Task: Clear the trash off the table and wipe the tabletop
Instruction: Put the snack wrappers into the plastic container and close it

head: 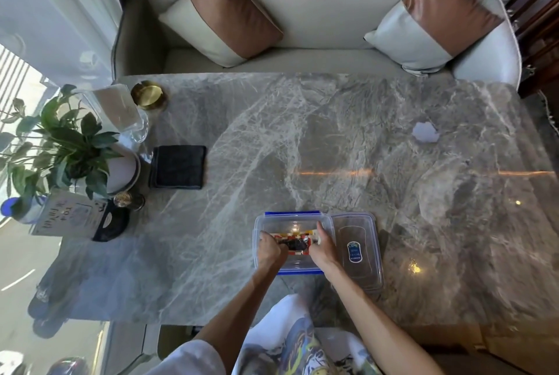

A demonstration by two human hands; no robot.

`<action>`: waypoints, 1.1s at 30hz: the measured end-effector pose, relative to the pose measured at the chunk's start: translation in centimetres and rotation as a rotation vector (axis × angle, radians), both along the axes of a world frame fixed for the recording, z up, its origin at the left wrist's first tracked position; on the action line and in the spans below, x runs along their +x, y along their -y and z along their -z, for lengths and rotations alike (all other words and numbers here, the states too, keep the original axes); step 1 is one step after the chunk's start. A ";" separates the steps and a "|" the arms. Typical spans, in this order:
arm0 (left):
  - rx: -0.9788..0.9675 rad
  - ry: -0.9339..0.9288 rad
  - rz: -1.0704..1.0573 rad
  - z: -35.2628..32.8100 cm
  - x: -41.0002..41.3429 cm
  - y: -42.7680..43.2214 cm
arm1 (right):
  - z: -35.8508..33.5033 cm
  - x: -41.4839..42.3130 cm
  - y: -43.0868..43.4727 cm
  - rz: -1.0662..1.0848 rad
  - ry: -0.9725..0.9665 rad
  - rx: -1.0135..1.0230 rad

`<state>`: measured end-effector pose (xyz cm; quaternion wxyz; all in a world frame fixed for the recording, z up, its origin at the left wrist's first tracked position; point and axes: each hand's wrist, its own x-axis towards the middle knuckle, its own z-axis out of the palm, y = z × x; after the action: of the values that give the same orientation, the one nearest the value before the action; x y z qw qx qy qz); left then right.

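Grey marble tabletop fronts a beige sofa. Clear plastic container with blue clips sits near the table's near edge, with its clear lid touching it on the right. Left hand and right hand are both inside the container, fingers curled, each gripping an end of a red, white and black wrapper. White crumpled paper scrap lies far right, well apart. Black folded cloth lies at left, near a green potted plant.
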<state>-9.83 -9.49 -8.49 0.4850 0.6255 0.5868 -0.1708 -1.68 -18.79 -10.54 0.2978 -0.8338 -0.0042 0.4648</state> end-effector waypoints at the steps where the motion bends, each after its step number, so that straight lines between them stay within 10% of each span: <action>1: -0.004 -0.010 -0.012 -0.1 -0.1 -0.1 | 0.1 0.0 0.1 0.008 -0.005 0.009; 24: -0.058 -0.006 0.010 -1.7 -0.3 -0.3 | -0.7 -0.3 0.5 0.078 -0.013 0.073; 33: 0.097 -0.087 0.355 -3.1 0.1 -0.8 | -0.4 0.2 1.4 -0.075 -0.012 0.001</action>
<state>-9.71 -8.71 -5.39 0.3905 0.7340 0.4952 -0.2520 -1.48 -20.24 -10.17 0.2807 -0.8301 -0.0341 0.4807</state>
